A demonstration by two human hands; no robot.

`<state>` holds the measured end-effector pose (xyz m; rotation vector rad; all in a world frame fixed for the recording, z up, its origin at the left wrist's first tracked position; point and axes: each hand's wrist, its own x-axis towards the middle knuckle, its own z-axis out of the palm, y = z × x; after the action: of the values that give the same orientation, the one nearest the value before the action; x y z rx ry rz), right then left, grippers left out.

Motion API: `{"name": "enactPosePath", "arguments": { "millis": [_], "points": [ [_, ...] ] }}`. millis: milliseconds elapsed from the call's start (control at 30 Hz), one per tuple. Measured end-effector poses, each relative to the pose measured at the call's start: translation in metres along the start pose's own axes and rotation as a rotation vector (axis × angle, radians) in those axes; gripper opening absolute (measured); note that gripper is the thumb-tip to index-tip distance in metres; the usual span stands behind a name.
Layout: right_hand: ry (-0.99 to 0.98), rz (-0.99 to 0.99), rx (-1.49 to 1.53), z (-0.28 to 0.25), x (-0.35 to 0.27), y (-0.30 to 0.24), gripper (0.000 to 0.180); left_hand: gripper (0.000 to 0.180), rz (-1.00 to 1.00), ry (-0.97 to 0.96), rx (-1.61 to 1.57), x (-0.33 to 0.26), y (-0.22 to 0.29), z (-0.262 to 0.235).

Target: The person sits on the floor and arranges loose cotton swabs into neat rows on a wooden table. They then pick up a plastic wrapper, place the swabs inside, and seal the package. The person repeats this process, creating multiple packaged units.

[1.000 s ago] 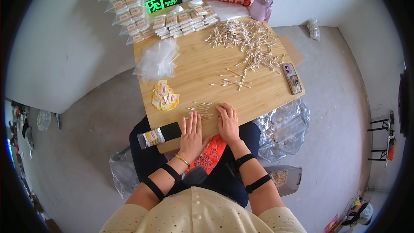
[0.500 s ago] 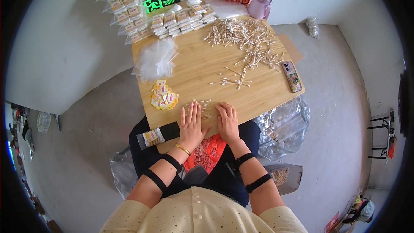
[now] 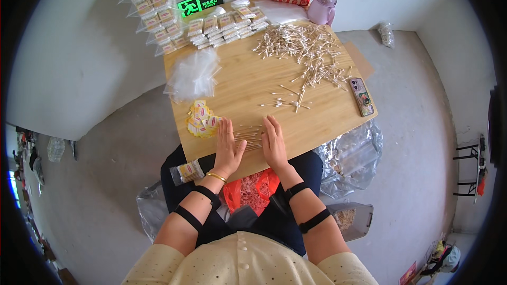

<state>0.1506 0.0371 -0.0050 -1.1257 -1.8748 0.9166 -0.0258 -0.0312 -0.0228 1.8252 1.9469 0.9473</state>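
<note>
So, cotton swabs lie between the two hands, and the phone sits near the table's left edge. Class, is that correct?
Not quite: the phone sits near the table's right edge, as the head view shows. Cotton swabs do lie between the left hand and the right hand.

This looks like a small packing workshop. Loose swabs and stacked swab packs share the bench; a green exit sign glows behind.

Both hands apart, fingers outstretched
</note>
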Motion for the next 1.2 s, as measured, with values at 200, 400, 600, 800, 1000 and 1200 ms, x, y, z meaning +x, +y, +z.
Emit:
{"name": "enactPosePath", "arguments": {
  "millis": [200,400,600,800,1000,1200],
  "points": [
    [-0.064,-0.081,0.14,0.041,0.021,0.005,0.053,0.081,0.039,0.038,-0.136,0.015,0.006,0.019],
    [-0.062,0.028,0.482,0.057,0.017,0.002,0.056,0.077,0.025,0.03,-0.209,0.017,0.007,0.021],
    [0.049,0.152,0.6,0.04,0.016,0.012,0.054,0.072,0.057,0.015,-0.107,0.019,0.013,0.02],
    [0.094,0.09,0.221,-0.018,0.0,0.015,0.045,0.068,0.052,-0.024,-0.061,-0.002,0.006,-0.005],
    [-0.042,0.093,0.042,-0.033,-0.033,-0.005,0.037,0.079,0.077,0.011,-0.026,-0.028,0.011,-0.036],
    [-0.265,-0.083,-0.314,-0.011,-0.058,-0.031,0.054,0.085,0.074,-0.034,0.157,-0.066,0.009,-0.029]
  ]
}}
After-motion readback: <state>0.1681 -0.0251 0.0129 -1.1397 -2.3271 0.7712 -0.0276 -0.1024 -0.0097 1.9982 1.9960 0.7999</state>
